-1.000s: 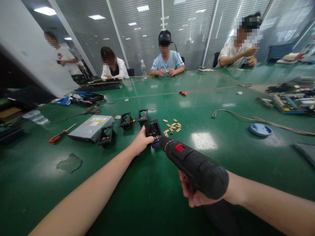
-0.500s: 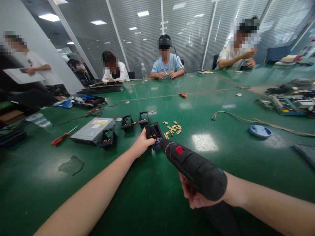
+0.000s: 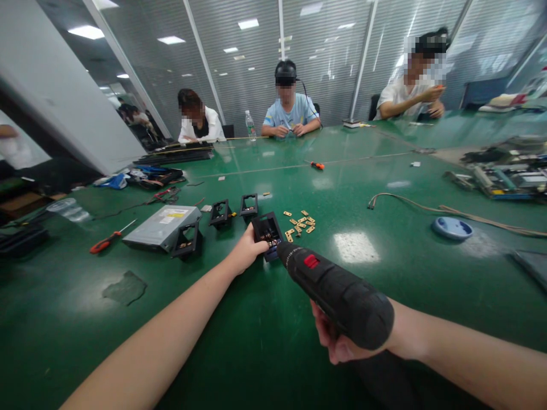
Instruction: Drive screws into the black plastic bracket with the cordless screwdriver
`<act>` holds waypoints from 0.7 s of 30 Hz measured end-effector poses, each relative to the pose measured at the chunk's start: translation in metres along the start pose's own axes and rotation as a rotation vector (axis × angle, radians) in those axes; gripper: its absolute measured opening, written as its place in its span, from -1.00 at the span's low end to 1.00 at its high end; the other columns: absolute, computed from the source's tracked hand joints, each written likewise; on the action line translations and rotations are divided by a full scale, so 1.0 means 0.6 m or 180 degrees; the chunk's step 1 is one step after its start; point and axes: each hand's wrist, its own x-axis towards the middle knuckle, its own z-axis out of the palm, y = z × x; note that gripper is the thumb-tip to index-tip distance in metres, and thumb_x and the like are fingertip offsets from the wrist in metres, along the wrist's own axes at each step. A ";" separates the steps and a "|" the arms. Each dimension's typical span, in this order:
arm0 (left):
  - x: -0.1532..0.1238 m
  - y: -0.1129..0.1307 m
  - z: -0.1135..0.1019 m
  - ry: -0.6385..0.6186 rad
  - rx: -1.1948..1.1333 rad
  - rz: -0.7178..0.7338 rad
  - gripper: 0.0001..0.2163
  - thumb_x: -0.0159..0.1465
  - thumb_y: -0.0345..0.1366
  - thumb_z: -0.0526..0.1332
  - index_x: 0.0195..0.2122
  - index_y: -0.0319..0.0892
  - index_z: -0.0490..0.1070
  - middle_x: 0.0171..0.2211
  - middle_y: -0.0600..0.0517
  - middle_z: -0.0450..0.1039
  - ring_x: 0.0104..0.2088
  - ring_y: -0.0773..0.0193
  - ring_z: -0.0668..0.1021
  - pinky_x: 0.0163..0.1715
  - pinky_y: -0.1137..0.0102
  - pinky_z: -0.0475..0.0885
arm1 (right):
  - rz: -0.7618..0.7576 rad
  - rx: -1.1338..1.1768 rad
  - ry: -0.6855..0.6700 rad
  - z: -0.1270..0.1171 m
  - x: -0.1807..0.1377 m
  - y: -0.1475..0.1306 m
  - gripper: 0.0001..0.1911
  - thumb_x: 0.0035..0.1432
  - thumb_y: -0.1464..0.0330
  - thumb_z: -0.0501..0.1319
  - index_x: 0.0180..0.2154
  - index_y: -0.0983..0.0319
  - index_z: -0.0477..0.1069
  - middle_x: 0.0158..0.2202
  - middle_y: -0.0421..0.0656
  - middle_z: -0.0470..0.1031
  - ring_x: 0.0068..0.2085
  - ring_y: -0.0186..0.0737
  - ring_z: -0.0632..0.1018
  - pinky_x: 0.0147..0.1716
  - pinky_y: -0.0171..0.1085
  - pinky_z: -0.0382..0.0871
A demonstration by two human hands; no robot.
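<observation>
My left hand [image 3: 248,249] grips the left side of a black plastic frame [image 3: 267,223], an open box-like housing with small coppery metal parts inside. In my right hand [image 3: 331,336] is a black cordless drill [image 3: 337,290] with a red switch on top. The drill's nose points into the lower right part of the frame; its tip and any bit are hidden, so contact cannot be made out. Small brass plates [image 3: 298,229] lie loose just right of the frame. Similar black frames [image 3: 220,213] stand to the left, one beside a grey disc drive [image 3: 164,225].
An orange-handled screwdriver [image 3: 102,244] and a dark glass-like shard [image 3: 125,288] lie at left. Another screwdriver [image 3: 317,165] is farther back. To the right are a blue oval dish [image 3: 453,228], a cable [image 3: 427,206] and circuit boards [image 3: 508,176]. Several people sit across the green table.
My hands, the drill and the frame hold nearly the same position. The person standing at far left has moved mostly out of view. The person at right has shifted slightly.
</observation>
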 end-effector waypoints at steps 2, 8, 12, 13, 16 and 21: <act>0.000 -0.001 0.000 -0.0007 0.0019 0.0016 -0.38 -0.05 -0.34 0.27 0.11 -0.17 0.29 -0.03 0.00 0.47 -0.05 0.10 0.50 0.08 0.15 0.39 | -0.0011 0.0029 -0.0045 -0.001 0.002 0.002 -0.50 -0.22 0.48 0.59 -0.18 0.30 0.51 -0.31 -0.13 0.63 -0.33 -0.22 0.65 -0.27 -0.27 0.55; -0.001 0.002 0.002 0.0017 -0.0018 0.0005 -0.40 -0.04 -0.35 0.28 0.10 -0.18 0.29 -0.05 0.01 0.47 -0.07 0.13 0.50 0.07 0.17 0.39 | -0.0078 -0.0101 -0.0001 0.003 0.000 -0.007 -0.50 -0.19 0.38 0.60 -0.18 0.31 0.51 -0.32 -0.12 0.62 -0.33 -0.22 0.64 -0.29 -0.27 0.53; -0.002 0.004 0.003 0.0003 -0.0082 0.0009 -0.41 -0.05 -0.36 0.28 0.09 -0.18 0.30 -0.07 0.02 0.46 -0.09 0.15 0.50 0.07 0.18 0.39 | -0.0081 -0.0144 0.0030 0.009 -0.003 -0.019 -0.52 -0.14 0.35 0.59 -0.17 0.31 0.51 -0.32 -0.11 0.62 -0.34 -0.23 0.64 -0.29 -0.27 0.53; -0.002 0.004 0.003 0.0002 -0.0094 0.0012 -0.41 -0.05 -0.36 0.28 0.09 -0.17 0.30 -0.07 0.02 0.46 -0.09 0.16 0.50 0.07 0.18 0.39 | -0.0085 -0.0141 0.0025 0.010 -0.003 -0.020 -0.52 -0.14 0.36 0.58 -0.17 0.31 0.51 -0.32 -0.12 0.62 -0.33 -0.23 0.64 -0.28 -0.27 0.53; -0.002 0.003 0.003 -0.0004 -0.0149 0.0007 -0.41 -0.05 -0.35 0.28 0.08 -0.17 0.30 -0.08 0.02 0.47 -0.11 0.16 0.51 0.05 0.17 0.39 | -0.0104 -0.0117 0.0002 0.013 -0.004 -0.023 -0.53 -0.14 0.36 0.58 -0.18 0.30 0.51 -0.33 -0.12 0.63 -0.31 -0.21 0.65 -0.27 -0.27 0.54; -0.002 0.001 0.002 -0.0003 -0.0180 0.0015 -0.42 -0.05 -0.37 0.28 0.07 -0.17 0.31 -0.08 0.02 0.47 -0.10 0.16 0.51 0.06 0.17 0.39 | -0.0121 -0.0062 -0.0029 0.012 -0.003 -0.020 -0.55 -0.10 0.31 0.57 -0.18 0.31 0.51 -0.32 -0.09 0.63 -0.31 -0.19 0.66 -0.29 -0.27 0.53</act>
